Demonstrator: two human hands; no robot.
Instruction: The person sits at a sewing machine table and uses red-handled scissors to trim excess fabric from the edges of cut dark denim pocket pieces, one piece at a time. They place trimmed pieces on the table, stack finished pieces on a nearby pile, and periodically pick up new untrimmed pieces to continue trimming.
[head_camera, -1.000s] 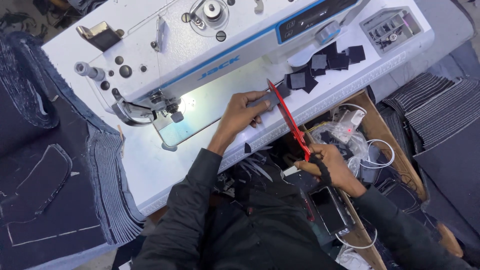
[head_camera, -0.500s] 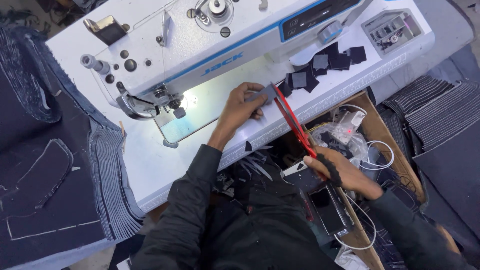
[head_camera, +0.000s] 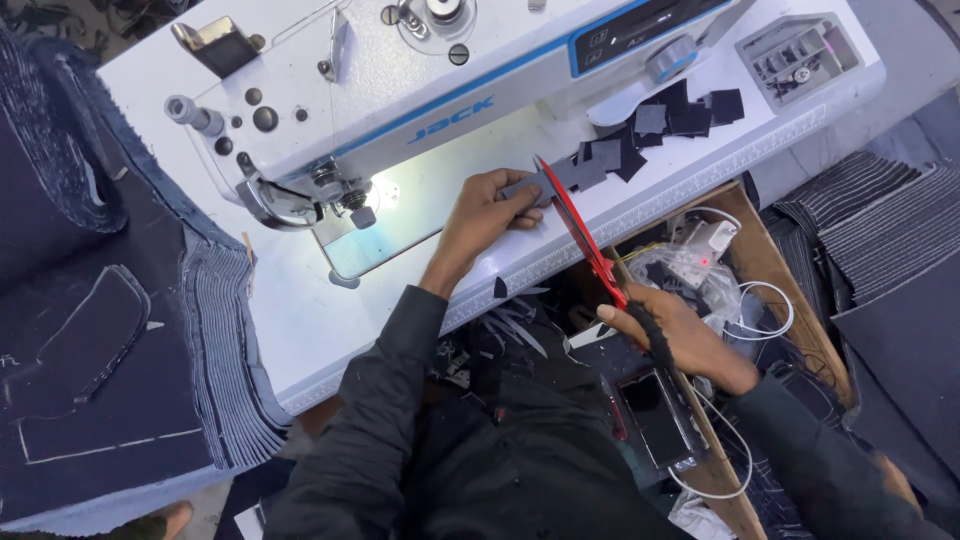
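From the head camera, the left hand (head_camera: 488, 212) reaches forward over the white bench (head_camera: 300, 310), fingers pinching a small dark fabric piece (head_camera: 528, 184) beside the sewing machine (head_camera: 420, 90). The right hand (head_camera: 672, 335) sits lower, closed round the handles of red scissors (head_camera: 578, 232) whose blades point up at that piece. The blades seem slightly parted, though this is hard to make out. More dark patches (head_camera: 660, 125) lie beyond.

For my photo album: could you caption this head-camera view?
Left hand holds a small dark fabric piece while right hand works red scissors beside a white sewing machine.
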